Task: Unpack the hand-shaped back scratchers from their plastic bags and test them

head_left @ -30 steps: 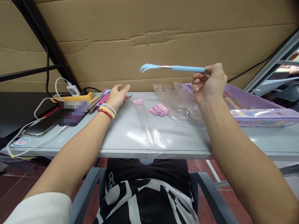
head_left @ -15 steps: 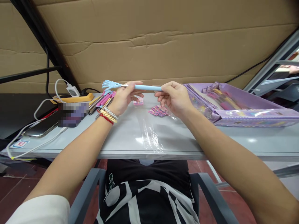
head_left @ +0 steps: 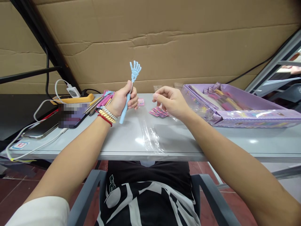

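Note:
My left hand (head_left: 124, 100) is closed around the handle of a light-blue back scratcher (head_left: 125, 108). Its hand-shaped head (head_left: 135, 70) points up, with a short metal rod showing below it. To the right, my right hand (head_left: 171, 101) hovers over the table, thumb and fingertips drawn together, apart from the scratcher; whether anything small is between them I cannot make out. Below that hand lies a small pile of pink printed cards (head_left: 160, 112). A single pink card (head_left: 140, 102) lies just right of my left hand. Beside my left wrist are several pink and metal-rod scratchers (head_left: 102, 101).
At right stands a purple box (head_left: 258, 119) with several packed items inside. Clear plastic film (head_left: 152, 138) lies near the table's front edge. On the left are a phone (head_left: 43, 127), white cables and a yellow power strip (head_left: 75, 99). Cardboard (head_left: 150, 59) walls the back.
The back scratcher has swung from lying level between both hands to upright in my left hand. My right hand has let go of its handle end.

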`<state>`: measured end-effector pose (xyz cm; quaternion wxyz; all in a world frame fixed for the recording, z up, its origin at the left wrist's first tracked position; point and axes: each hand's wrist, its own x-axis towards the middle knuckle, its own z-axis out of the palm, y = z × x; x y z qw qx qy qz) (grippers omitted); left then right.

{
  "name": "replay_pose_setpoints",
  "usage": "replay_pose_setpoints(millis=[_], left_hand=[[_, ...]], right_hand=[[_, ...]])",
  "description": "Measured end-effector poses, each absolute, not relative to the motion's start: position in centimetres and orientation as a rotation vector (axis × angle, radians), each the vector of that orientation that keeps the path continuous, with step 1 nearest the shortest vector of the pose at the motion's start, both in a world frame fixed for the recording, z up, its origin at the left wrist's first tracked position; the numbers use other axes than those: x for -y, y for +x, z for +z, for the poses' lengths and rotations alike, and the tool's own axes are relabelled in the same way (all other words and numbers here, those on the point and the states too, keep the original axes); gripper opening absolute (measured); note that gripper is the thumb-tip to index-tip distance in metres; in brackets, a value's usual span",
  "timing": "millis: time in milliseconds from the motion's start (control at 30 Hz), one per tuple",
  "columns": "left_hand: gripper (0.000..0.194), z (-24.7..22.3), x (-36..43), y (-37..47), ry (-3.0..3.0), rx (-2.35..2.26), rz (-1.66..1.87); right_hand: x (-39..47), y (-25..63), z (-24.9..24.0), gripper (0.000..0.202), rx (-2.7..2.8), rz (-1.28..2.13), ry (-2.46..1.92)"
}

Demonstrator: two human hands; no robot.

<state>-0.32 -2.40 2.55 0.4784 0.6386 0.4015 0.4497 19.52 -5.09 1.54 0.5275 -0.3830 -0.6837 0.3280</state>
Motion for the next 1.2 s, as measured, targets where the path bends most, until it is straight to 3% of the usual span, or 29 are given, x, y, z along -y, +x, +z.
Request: replay_pose_setpoints(millis=[233,700,1200], left_hand=[[0.056,2.1,3.3,0.2,1.710,-0.715,0.808],[0.055,1.0,2.5,-0.3,2.056,-0.695,0.625],[0.047,1.3,2.7,0.4,2.341,-0.859,0.888]], right_hand=[[4.6,19.8,1.2,0.057,1.559,1.050,-0.761],[4.4,20.4,1.3,0.041,1.519,1.237,-0.722],[4.4,19.5,0.9,0.049,1.471,1.165,-0.744]])
